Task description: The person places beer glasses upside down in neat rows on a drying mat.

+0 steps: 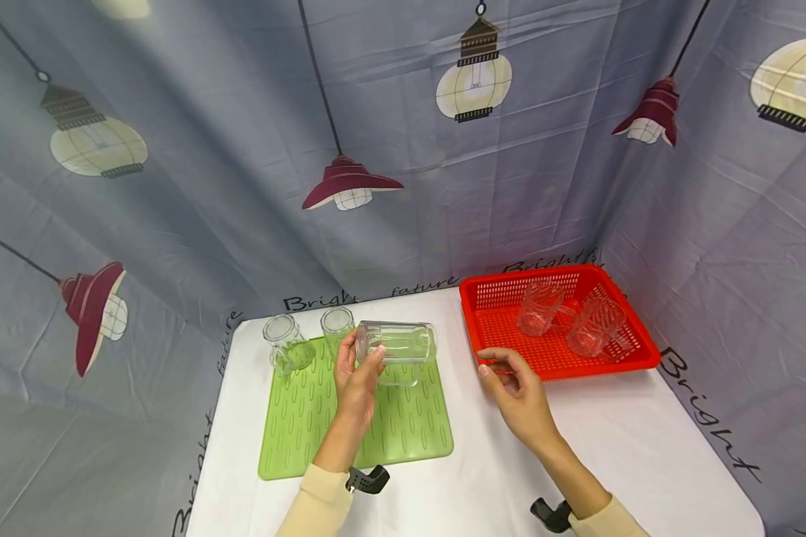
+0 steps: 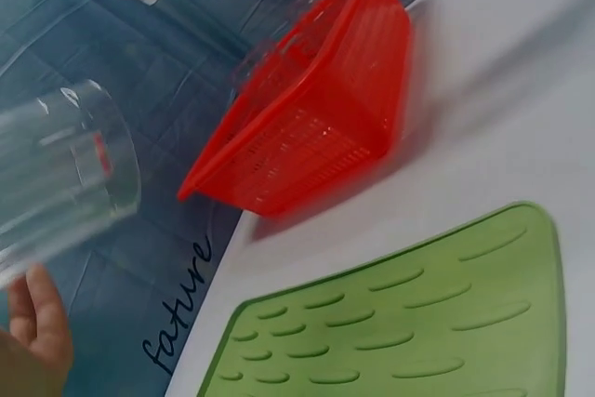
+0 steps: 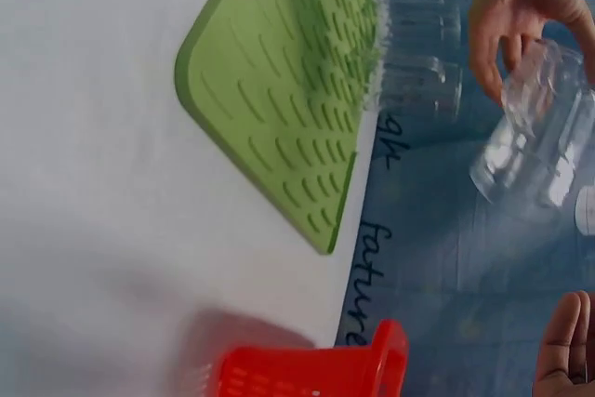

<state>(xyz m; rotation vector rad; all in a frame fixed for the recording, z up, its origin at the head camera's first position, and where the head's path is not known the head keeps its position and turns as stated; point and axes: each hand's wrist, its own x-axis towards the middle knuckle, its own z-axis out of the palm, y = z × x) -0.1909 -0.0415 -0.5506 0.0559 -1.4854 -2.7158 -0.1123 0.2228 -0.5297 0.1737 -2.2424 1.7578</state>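
My left hand (image 1: 356,380) grips a clear glass mug (image 1: 398,341) near its base end, above the green mat (image 1: 410,425). The mug lies sideways in the air, its mouth toward the right and its handle hanging down. In the right wrist view the same mug (image 3: 535,127) shows tilted in the left hand's fingers. My right hand (image 1: 520,395) holds nothing; its fingers are loosely bent, close to the front left corner of the red basket (image 1: 564,369). Two more glass mugs stand upside down at the mat's back edge, one at the left (image 1: 282,339) and another beside it (image 1: 338,321).
Inside the red basket lie two glass mugs, one on the left (image 1: 540,306) and one on the right (image 1: 596,327). Mat and basket sit on a white-covered table (image 1: 483,477). A grey patterned curtain (image 1: 389,246) hangs behind and along both sides.
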